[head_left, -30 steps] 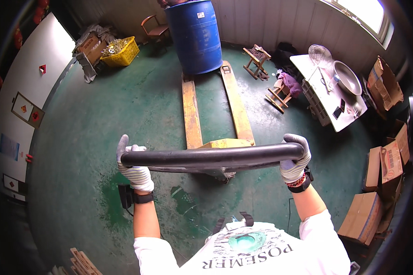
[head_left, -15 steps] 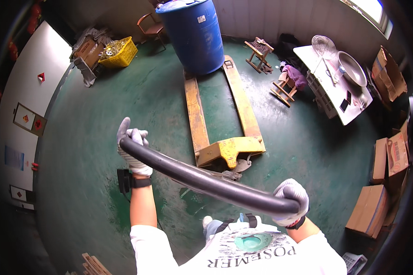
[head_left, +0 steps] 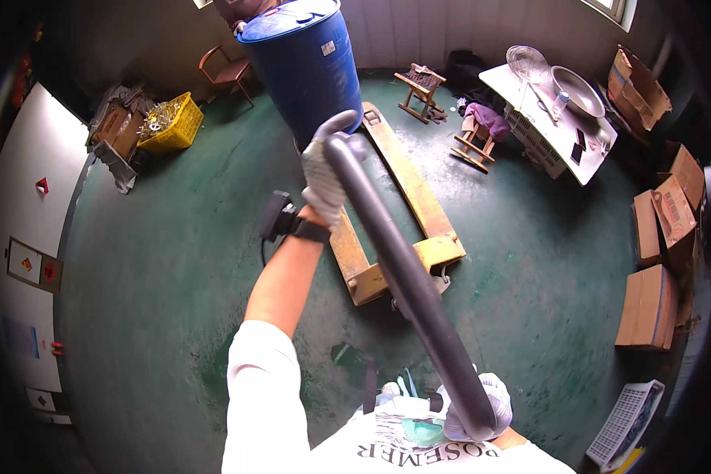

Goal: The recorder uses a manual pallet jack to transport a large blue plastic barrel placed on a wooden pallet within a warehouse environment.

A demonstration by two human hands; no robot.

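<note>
So the dark handle bar ran slantwise, its far end up by the blue drum, its near end at the person's chest. Left hand, gloved, was wrapped round the far end; right hand, gloved too, gripped the near end. Under it, the yellow pallet jack sat on the green floor, forks under the drum. Yellow crate at the far left wall held jumbled bits I couldn't make out. A metal bowl sat on the desk, contents unclear.

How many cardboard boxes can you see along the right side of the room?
4 at least: one by the table, two stacked-looking mid-wall, one lower on the floor. More may hide in the dark rim.
</note>
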